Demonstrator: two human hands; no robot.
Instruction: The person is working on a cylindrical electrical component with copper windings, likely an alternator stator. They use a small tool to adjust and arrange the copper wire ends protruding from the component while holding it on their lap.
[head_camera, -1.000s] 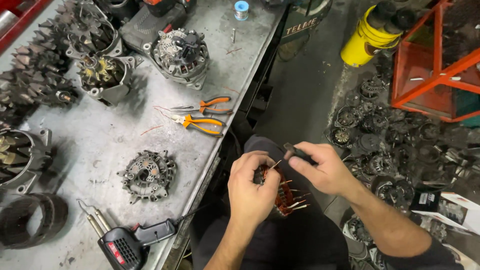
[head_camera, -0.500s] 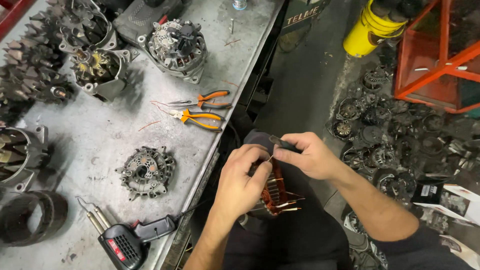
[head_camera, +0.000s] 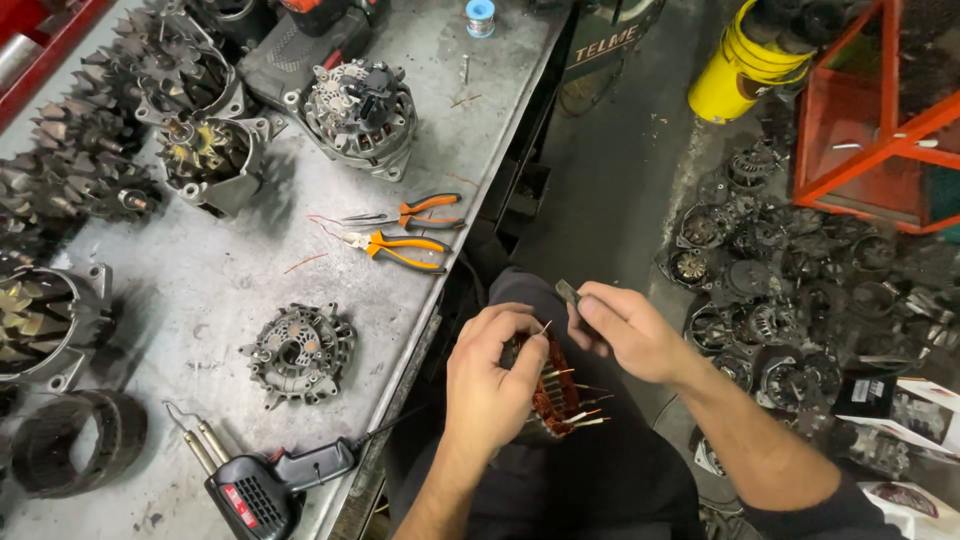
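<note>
Resting on the lap, a copper-wound stator (head_camera: 556, 385) was gripped by the left hand (head_camera: 492, 378), whose fingers (head_camera: 522, 330) were curled shut around its top edge. Just beside it, the right hand (head_camera: 628, 330) was closed on a small dark tool (head_camera: 568, 292), its tip held near a wire end standing up from the winding. Bare wire leads were seen sticking out to the right below the hands.

On the bench (head_camera: 250, 270) to the left, a soldering gun (head_camera: 268, 487) lay nearest, at the edge. Beyond it lay a round plate (head_camera: 298, 349), then two orange-handled pliers (head_camera: 400, 232) side by side. Farther off stood two alternator housings (head_camera: 360, 105), with rows of dark rotors (head_camera: 70, 170) along the left. A solder spool (head_camera: 480, 17) stood at the far end. Heaped parts (head_camera: 780, 290) covered the floor on the right, with a yellow bucket (head_camera: 735, 75) and a red frame (head_camera: 880, 110) beyond.

Compared with half a second before, the hands were found a little lower and the stator less hidden; the bench was unchanged.
</note>
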